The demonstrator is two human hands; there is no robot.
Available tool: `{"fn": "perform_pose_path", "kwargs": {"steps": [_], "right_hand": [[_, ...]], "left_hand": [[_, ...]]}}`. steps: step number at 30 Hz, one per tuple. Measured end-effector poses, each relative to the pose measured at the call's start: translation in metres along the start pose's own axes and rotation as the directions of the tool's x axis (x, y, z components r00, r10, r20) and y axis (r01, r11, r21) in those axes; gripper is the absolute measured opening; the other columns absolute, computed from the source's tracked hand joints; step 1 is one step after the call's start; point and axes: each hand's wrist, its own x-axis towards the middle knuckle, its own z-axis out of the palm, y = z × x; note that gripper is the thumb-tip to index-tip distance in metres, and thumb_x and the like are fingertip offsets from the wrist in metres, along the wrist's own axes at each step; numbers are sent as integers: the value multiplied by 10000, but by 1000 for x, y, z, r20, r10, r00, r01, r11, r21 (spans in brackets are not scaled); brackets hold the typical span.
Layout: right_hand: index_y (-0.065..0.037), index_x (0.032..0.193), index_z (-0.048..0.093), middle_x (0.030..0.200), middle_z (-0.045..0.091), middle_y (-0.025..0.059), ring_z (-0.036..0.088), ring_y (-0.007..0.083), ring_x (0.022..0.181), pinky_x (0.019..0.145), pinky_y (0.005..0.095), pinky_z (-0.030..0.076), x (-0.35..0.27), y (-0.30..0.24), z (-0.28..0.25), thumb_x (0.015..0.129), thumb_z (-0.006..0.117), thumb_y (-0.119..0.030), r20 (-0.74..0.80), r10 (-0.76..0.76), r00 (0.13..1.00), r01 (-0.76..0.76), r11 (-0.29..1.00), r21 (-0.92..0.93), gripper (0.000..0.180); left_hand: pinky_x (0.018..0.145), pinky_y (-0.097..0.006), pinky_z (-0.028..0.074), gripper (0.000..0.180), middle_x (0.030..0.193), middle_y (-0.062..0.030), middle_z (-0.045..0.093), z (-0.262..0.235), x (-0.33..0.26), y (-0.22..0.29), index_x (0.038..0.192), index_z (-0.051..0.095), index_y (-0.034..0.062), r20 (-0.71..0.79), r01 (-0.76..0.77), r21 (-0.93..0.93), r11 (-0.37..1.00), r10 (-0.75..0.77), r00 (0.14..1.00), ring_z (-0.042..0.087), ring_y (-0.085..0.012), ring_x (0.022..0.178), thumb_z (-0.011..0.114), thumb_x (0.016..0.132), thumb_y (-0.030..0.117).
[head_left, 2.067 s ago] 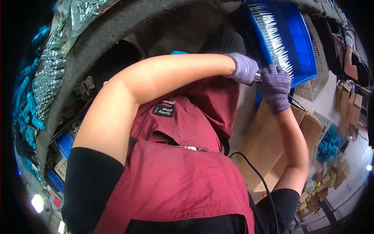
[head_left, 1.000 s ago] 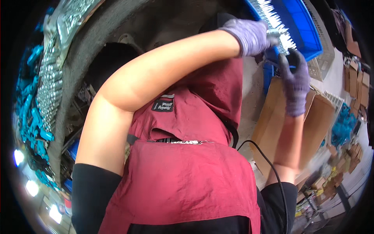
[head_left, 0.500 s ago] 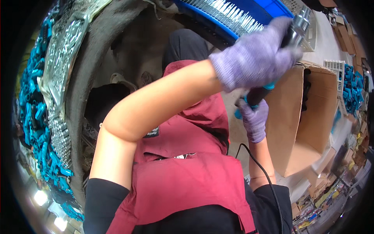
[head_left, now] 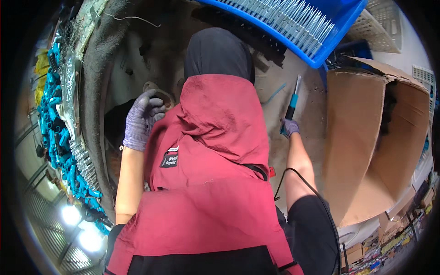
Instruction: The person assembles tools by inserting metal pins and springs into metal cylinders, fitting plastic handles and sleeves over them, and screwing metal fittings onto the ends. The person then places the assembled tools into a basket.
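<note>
My right hand [head_left: 289,127], in a purple knit glove, is closed round the lower end of a screwdriver-like tool [head_left: 292,105] with a black and teal handle. Its bright metal shaft points up and away from me. My left hand [head_left: 141,117], gloved the same, hovers left of my red apron [head_left: 220,123]. Its fingers are loosely bent and apart, and nothing shows in them. Ahead, a blue crate [head_left: 316,60] holds rows of slim metal shafts [head_left: 293,23].
An open cardboard box [head_left: 350,137] stands at my right, with pale plastic crates [head_left: 376,30] behind it. Many teal handles [head_left: 55,128] and metal parts [head_left: 85,162] lie along the left, beyond a grey padded edge [head_left: 94,91]. A black cable [head_left: 311,188] runs past my right arm.
My left hand has swung from the upper right, beside shiny metal near the tool, back across to the left. My right hand still holds the tool, now farther from the box. The view has shifted.
</note>
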Motion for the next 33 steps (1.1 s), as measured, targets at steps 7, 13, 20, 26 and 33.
{"fn": "perform_pose_path", "kwargs": {"steps": [7, 13, 20, 26, 33], "right_hand": [[-31, 850, 605, 693, 617, 122, 622, 269, 656, 589, 381, 470, -33, -87, 2, 738, 609, -353, -116, -174, 978, 180, 983, 43, 341], [-52, 838, 569, 681, 606, 137, 604, 302, 621, 565, 399, 459, -49, -97, -11, 769, 605, -296, -541, -343, 768, 385, 922, -37, 256], [-23, 708, 553, 521, 508, 59, 501, 178, 398, 378, 328, 401, -26, -88, -15, 768, 596, -227, 67, -14, 998, -22, 860, 511, 217], [9, 879, 559, 728, 613, 180, 615, 348, 725, 643, 420, 464, -87, -22, 10, 710, 604, -324, -399, -161, 903, 146, 987, -68, 376], [-15, 841, 587, 672, 617, 113, 631, 226, 664, 591, 363, 474, -130, -18, -16, 708, 614, -275, 95, 165, 982, -172, 983, 64, 293]], "left_hand": [[701, -257, 463, 443, 863, -58, 586, 42, -1, -19, 1197, 457, 16, 80, 137, 236, 962, -160, 984, 572, -147, 765, 525, 874, 312], [708, -252, 460, 398, 852, -41, 587, 53, -1, -14, 1170, 486, 21, 83, 137, 287, 948, -168, 982, 567, -129, 767, 506, 887, 299], [704, -270, 463, 462, 864, -41, 597, 38, 2, -25, 1158, 485, 15, 86, 76, 287, 955, -105, 991, 573, -138, 783, 557, 857, 358], [684, -260, 458, 382, 840, -21, 586, 49, -5, -27, 1139, 499, 45, 34, 88, 240, 967, -99, 994, 558, -125, 751, 560, 862, 301], [652, -248, 459, 355, 830, -34, 594, 34, -15, -23, 1137, 500, 20, 50, 20, 293, 956, -36, 998, 553, -111, 724, 517, 887, 272]]}}
